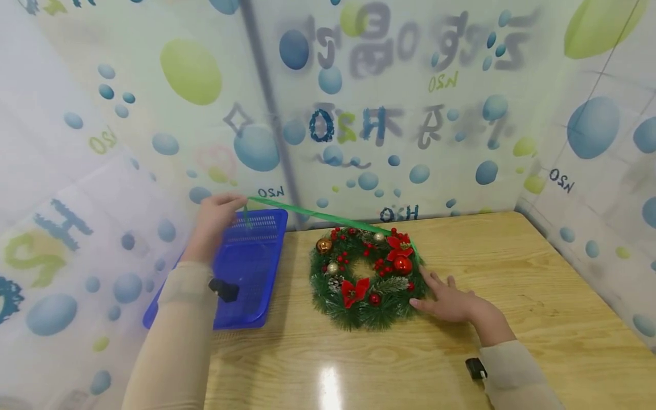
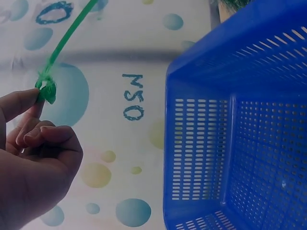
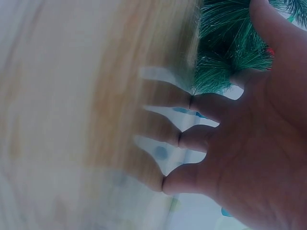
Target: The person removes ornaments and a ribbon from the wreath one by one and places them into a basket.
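Observation:
A green Christmas wreath (image 1: 379,314) with red flowers, berries and baubles lies on the wooden table. My left hand (image 1: 217,219) is raised over the back of a blue basket and pinches the knotted end of a green ribbon (image 1: 318,215). In the left wrist view, that frayed knot (image 2: 48,91) sits between thumb and finger. From there the ribbon runs taut to the wreath's upper right, then down towards my right hand (image 1: 451,302). Spread fingers of that hand rest at the wreath's right edge, with fingertips on the tabletop in the right wrist view.
The blue plastic basket (image 1: 275,267), with slotted walls, stands at the table's left, beneath my left forearm. Bare wooden tabletop (image 1: 538,273) extends right of the wreath. A curtain (image 1: 359,171) with printed blue and green drops hangs behind the table and along its sides.

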The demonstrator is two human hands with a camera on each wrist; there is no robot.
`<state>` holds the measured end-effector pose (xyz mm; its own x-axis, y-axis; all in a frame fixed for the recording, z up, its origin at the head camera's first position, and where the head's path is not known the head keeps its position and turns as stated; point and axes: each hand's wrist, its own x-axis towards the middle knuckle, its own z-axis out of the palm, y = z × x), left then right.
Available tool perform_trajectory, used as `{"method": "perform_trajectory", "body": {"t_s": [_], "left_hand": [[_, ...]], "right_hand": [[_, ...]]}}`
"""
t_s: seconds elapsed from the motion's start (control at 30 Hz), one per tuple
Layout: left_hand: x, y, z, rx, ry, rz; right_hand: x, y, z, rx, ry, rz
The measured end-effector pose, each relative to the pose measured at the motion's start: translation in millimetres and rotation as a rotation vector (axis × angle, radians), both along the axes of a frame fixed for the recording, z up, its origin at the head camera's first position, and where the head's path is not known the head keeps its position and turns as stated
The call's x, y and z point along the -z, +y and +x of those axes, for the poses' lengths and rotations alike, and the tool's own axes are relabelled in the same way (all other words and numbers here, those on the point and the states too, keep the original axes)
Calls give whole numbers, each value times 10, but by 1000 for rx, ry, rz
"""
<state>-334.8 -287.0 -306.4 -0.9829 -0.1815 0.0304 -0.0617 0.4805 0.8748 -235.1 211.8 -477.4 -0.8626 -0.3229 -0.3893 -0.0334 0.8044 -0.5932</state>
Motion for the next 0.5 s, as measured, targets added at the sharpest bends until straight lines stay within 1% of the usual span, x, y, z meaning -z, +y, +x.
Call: {"method": "perform_trajectory", "body": {"t_s": [0.1, 0.23, 0.37, 0.43, 0.5], "left_hand": [[37, -14, -6, 10, -8, -49], [114, 63, -8, 94, -58, -157], [209, 239, 14, 194, -122, -219], [250, 368, 61, 223, -145, -220], [298, 532, 141, 244, -176, -212]], "right_hand": [[-12, 0, 2, 1, 0, 1], [-28, 2, 12, 2, 1, 6], [-39, 0, 20, 2, 1, 8], [-45, -3, 25, 5, 0, 6], [-45, 1, 26, 3, 4, 12]]}}
